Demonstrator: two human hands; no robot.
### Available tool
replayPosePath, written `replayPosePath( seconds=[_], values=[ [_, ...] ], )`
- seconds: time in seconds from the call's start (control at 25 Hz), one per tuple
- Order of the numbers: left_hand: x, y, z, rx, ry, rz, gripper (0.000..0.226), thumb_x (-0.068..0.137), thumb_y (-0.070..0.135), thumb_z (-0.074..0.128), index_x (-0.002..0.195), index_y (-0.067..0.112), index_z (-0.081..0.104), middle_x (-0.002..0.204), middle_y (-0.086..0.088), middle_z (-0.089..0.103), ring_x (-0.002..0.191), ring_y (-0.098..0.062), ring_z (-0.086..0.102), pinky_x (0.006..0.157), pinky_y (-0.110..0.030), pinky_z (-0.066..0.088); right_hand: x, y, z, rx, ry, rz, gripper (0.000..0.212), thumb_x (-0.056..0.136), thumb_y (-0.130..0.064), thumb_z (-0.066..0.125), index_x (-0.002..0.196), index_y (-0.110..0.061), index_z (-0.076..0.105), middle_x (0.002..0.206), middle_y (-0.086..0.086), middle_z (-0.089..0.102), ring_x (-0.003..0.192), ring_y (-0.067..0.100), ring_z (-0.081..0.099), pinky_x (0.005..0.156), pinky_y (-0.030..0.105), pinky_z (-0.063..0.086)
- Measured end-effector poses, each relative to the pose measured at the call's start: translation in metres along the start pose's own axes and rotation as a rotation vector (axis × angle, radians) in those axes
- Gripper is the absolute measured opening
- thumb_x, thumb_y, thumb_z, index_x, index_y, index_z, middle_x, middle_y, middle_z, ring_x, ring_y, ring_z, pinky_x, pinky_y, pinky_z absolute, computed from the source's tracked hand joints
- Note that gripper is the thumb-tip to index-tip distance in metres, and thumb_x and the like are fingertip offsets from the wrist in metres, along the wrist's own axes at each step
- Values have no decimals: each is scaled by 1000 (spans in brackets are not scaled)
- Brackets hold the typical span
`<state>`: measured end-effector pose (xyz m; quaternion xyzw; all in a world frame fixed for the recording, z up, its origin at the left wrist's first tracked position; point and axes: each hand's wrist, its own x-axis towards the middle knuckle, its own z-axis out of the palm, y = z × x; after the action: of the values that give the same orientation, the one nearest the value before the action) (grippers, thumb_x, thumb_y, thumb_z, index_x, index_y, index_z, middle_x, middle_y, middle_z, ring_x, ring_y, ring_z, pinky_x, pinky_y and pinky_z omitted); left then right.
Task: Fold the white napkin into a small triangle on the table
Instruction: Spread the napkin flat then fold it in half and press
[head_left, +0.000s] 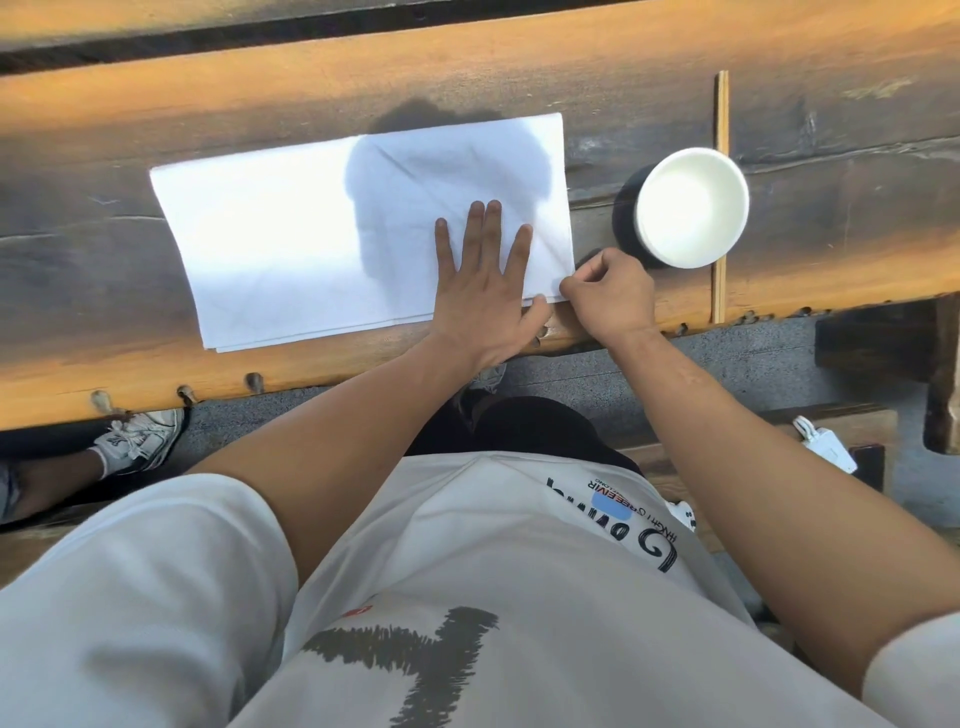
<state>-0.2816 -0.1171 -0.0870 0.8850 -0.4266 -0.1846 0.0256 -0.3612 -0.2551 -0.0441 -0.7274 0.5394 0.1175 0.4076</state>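
Note:
The white napkin (291, 244) lies flat on the wooden table (467, 78) as a wide folded rectangle, with layered edges showing along its near side. My left hand (483, 286) presses flat on the napkin's right part, fingers spread and straight. My right hand (608, 291) pinches the napkin's near right corner at the table's front edge, fingers curled. A head shadow falls across the napkin's right half.
A white paper cup (693, 208) stands just right of the napkin, close to my right hand. A pair of wooden chopsticks (721, 197) lies behind and beside the cup. Another person's sneaker (140, 439) shows under the table at left.

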Motion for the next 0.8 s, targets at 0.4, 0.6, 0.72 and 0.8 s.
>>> replayPosePath(
  seconds=[0.4, 0.6, 0.72, 0.8],
  values=[
    [164, -19, -97, 84, -201, 519, 48, 82, -6, 48, 110, 23, 73, 117, 5, 69, 115, -30, 42, 96, -50, 30, -3, 8, 5, 65, 70, -28, 7, 81, -15, 71, 79, -19, 66, 74, -13, 63, 68, -1, 54, 57, 2, 36],
    [196, -23, -104, 290, -345, 610, 38, 80, -3, 49, 100, 25, 64, 107, -7, 63, 117, -33, 42, 100, -52, 30, -3, 8, 4, 136, 78, 3, 9, 84, -12, 73, 88, -17, 67, 79, -10, 65, 70, 0, 57, 57, -2, 38],
    [201, -21, -104, 313, -385, 677, 37, 80, 1, 52, 108, 23, 63, 111, -13, 59, 113, -41, 50, 90, -50, 40, 1, 8, 5, 143, 87, 43, 9, 84, -14, 73, 89, -17, 67, 76, -11, 64, 67, -1, 55, 54, -1, 36],
    [202, -22, -106, 332, -343, 724, 34, 80, 3, 55, 108, 22, 63, 111, -14, 58, 113, -42, 52, 90, -51, 41, 1, 9, 7, 151, 83, 45, 11, 84, -15, 74, 90, -18, 66, 75, -11, 63, 66, -1, 55, 55, 2, 38]
  ],
)
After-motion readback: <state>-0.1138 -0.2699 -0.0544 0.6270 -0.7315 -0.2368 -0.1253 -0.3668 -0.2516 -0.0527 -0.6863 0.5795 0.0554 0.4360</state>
